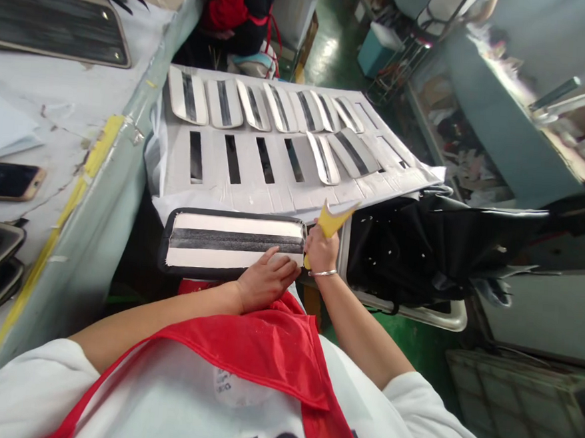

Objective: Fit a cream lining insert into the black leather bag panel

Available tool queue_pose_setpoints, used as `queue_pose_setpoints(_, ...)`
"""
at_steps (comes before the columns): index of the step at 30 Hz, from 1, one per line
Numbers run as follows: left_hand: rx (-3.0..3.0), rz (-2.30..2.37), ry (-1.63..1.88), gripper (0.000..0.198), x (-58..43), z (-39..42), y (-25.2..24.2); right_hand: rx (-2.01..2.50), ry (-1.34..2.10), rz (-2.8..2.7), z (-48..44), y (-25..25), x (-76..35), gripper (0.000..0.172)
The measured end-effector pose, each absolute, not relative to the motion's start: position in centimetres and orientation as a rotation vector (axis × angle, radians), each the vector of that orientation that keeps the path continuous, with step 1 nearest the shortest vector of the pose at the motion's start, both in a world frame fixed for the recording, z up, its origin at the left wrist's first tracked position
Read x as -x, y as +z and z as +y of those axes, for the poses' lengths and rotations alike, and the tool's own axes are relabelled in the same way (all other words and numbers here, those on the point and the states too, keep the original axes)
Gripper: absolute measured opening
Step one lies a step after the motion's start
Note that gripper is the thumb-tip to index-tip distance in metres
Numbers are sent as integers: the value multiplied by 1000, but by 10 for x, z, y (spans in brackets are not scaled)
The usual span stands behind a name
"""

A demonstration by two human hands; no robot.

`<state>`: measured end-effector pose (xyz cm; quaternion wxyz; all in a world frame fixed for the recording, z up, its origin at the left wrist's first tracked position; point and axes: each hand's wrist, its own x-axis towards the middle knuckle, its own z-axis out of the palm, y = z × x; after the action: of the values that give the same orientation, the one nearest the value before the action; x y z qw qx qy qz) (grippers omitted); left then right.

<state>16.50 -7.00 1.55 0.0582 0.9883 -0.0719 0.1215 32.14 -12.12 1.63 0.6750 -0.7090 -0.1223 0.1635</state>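
A rectangular panel (229, 259) lies across my lap area, white with a dark strip down its middle and a black edge folded round its rim. My left hand (269, 279) lies on the panel's lower right part, fingers stretched over the white surface. At the panel's right end, my right hand (322, 249) is closed round a flat yellow scraper-like tool (333, 220). The tool's wide, notched end points up and away from me; its lower tip shows beside the panel's corner.
Ahead, a white slotted board (204, 189) carries several curved white pieces (224, 104) with dark strips. Left stands a worktable (74, 107) with dark panels (51, 18) and a phone (7, 180). Black sheet material (405, 243) hangs at right. A person in red (237, 8) is beyond.
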Motion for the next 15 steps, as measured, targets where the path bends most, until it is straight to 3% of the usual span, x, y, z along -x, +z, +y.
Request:
queue_pose_setpoints(4,-3012,-194,363,39,-156,-72,16,1234,476,31,-143,16,-324,21)
queue_pose_setpoints(15,-2982,-211,339,41,-157,-70,16,1113,436,143,-145,8,-318,19)
